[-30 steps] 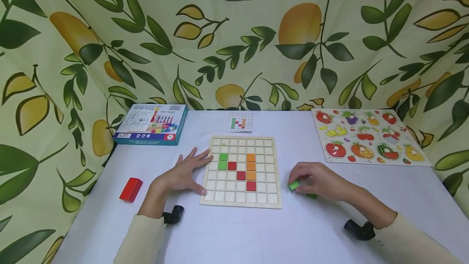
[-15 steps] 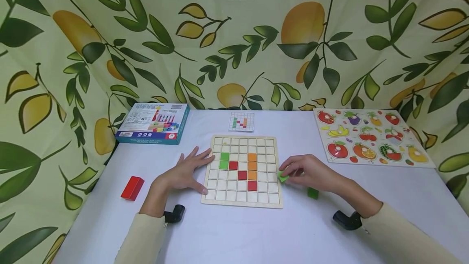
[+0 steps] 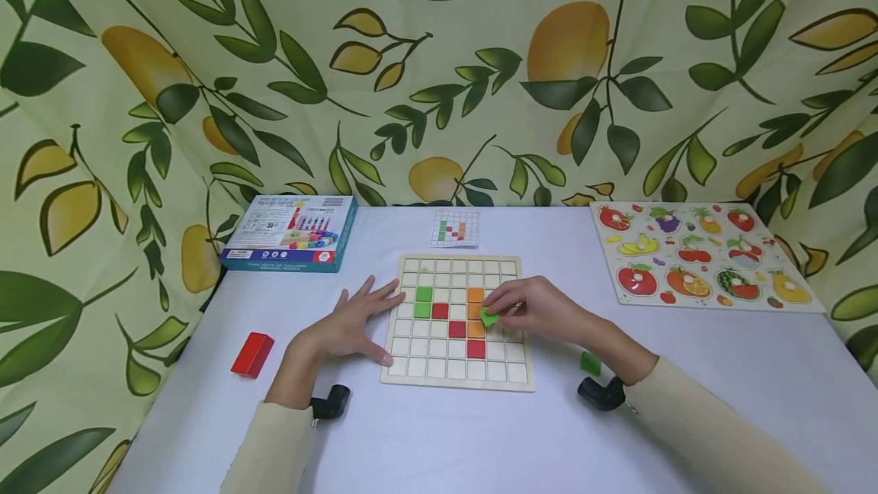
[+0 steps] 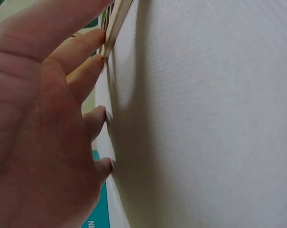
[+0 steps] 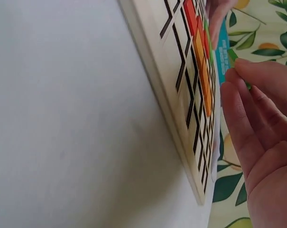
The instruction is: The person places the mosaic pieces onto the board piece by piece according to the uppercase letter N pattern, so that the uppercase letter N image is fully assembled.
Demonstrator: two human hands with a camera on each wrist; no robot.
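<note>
A wooden grid board (image 3: pixel 439 368) lies mid-table, bearing green (image 3: pixel 424 293), red (image 3: pixel 440 311) and orange (image 3: pixel 475 295) squares. At its left edge my left hand (image 3: pixel 343 330) is spread, thumb and fingertips touching the rim. My right hand (image 3: pixel 542 309) pinches a small green block (image 3: pixel 488 317) between thumb and fingers, over the board's right part. In the head view this block overlaps the orange column; the right wrist view shows it raised above the board, partly hidden by the fingertips.
Another green block (image 3: pixel 590 364) lies beside the right forearm. A red block (image 3: pixel 252 355) rests left of the left forearm. Behind the board are a pattern card (image 3: pixel 454 228), a boxed set (image 3: pixel 291 231) at back left and a fruit puzzle board (image 3: pixel 703 254) at back right.
The right hand has carried the green block leftward from the table over the board, uncovering the other green block. The left hand keeps its place at the board's edge.
</note>
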